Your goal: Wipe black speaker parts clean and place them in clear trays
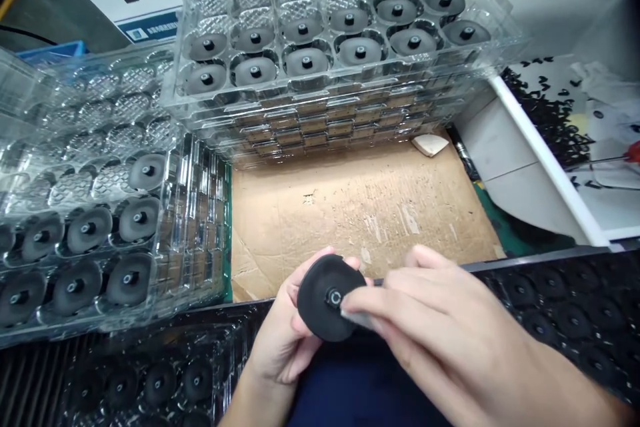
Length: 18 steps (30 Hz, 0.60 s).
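My left hand [283,333] is closed around the edge of a round black disc [315,303], held tilted with its raised central hub facing up. From the other side, my right hand [445,320] reaches over the disc, thumb and fingers pinched at the hub. A small whitish piece, perhaps a folded cloth [367,321], shows beneath those fingers against the disc. Its exact kind is unclear. Both hands are above the near edge of the cardboard-covered work surface [325,233].
Stacked clear trays with similar discs stand at the back [320,90] and left [165,253]. Black trays of discs lie at lower left [135,407] and right [555,287]. A white bin [555,180] holds small black parts [545,107]. A whitish wedge [430,144] rests on the cardboard.
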Motion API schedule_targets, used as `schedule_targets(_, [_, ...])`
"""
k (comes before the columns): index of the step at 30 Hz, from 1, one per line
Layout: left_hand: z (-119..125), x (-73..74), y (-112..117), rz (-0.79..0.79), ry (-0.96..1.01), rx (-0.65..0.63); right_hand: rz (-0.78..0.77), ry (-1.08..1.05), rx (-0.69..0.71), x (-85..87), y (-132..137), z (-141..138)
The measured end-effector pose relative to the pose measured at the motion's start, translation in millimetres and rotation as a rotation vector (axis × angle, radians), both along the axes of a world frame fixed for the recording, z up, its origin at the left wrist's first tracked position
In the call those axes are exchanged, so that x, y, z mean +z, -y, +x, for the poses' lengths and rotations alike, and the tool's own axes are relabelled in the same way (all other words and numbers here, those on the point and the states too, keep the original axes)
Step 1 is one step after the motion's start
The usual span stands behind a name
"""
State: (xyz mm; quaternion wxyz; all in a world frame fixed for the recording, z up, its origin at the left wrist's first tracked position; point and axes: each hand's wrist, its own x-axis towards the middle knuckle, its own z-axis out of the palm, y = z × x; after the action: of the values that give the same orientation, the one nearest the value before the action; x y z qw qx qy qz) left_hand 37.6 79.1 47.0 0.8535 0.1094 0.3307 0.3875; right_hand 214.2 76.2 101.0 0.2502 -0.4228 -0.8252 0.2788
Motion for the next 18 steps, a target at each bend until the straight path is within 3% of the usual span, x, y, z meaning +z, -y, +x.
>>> schedule_targets(3, [-1, -6.5, 4, -0.003, -0.032, 0.028, 0.149, 0.038, -0.056, -7.7, -10, -5])
schedule_targets(6, [-2, -15.7, 7, 0.0, -0.025, 0.033, 0.264, -0.098, 0.023, -25.2, -28, -6])
schedule_targets(8, [-3, -17.5, 7, -0.01, -0.018, 0.032, 0.162, -0.163, -0.038, -39.4, -38, -1])
schedule_targets(12, [-7, -13.6, 4, -0.044, 0.095, 0.026, -0.153, -0.049, -0.32, -71.3, -31, 14])
schedule_targets(15, [-11, -14.0, 1, -0.032, 0.162, 0.027, -0.295, -0.055, -0.272, -102.2, -8, 12])
schedule_targets(18, [-10, -13.8, -4, -0.058, 0.154, 0.005, -0.313, -0.077, -0.199, -128.7, 8, 3])
